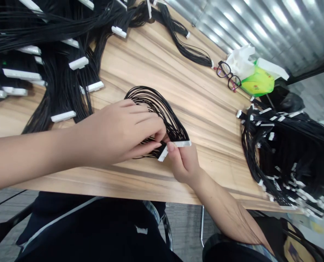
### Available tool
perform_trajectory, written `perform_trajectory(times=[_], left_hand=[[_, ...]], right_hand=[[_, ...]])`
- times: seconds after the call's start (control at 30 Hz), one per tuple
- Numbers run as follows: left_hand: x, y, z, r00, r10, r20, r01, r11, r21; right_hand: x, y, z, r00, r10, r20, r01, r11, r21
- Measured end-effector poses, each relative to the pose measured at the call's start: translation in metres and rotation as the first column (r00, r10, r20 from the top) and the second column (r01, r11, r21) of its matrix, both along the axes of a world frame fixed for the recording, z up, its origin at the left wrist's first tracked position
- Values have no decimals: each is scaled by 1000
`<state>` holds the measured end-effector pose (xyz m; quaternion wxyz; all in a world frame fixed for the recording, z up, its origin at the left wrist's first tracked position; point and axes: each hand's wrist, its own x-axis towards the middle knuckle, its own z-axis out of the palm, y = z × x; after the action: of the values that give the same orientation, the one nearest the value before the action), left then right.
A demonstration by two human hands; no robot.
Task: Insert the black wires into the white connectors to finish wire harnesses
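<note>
The left hand [118,133] is covering the middle of the black wire bundle [153,103]. Further wire bundles [282,156] on either side of it are running off the picture's edges, their white connectors [271,136] too small to read.

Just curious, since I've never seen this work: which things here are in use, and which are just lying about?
In use: left hand, right hand, looped black wires, white connector.

Lying about: eyeglasses, crumpled tissue, green packet, other wire bundles.

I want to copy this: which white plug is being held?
The white connector on the looped black wires, pinched by the right hand beside the left hand. The other connectors lie on the table with no hand on them.
</note>
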<state>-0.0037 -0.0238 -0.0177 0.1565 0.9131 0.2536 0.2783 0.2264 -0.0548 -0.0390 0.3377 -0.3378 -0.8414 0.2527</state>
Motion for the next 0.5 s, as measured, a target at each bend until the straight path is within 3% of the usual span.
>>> perform_trajectory(times=[0.27, 0.43, 0.5], left_hand=[[-5, 0, 3, 1000, -1, -2, 1, 999, 43], [1, -4, 2, 1000, 1, -18, -3, 994, -105], [2, -3, 2, 999, -14, -37, 11, 997, -73]], right_hand=[[-1, -2, -3, 999, -36, -17, 35, 997, -65], [-2, -2, 0, 1000, -6, 10, 6, 1000, 4], [-3, -2, 1, 1000, 14, 27, -15, 1000, 21]])
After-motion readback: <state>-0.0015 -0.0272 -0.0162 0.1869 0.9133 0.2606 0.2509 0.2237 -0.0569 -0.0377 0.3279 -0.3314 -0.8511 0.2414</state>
